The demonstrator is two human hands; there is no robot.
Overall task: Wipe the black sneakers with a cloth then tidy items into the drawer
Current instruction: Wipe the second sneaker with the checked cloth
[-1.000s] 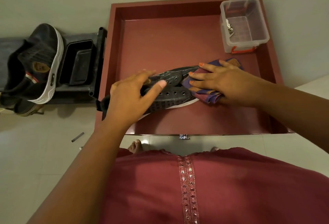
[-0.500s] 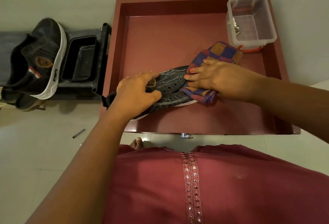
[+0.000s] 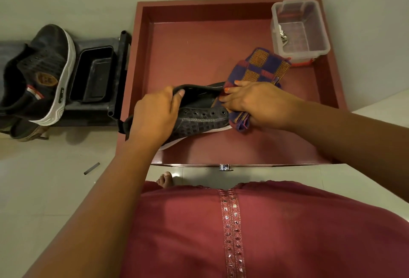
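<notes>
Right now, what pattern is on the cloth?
Purple and orange checks on the cloth, head view.

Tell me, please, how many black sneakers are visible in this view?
2. One black lace-less sneaker lies in the red wooden drawer, gripped by the left hand. One black white-soled sneaker leans on the black rack. Others may be hidden beneath.

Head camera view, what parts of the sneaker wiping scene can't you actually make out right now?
- Toe of the sneaker: head view, covered by the checked cloth and right hand.
- Heel: hidden under the left hand.
- Small metal items in the clear plastic box: too small to identify.
- Second sneaker: its near end is cut off by the left edge.
- Small dark strip on the floor: too small to identify.
</notes>
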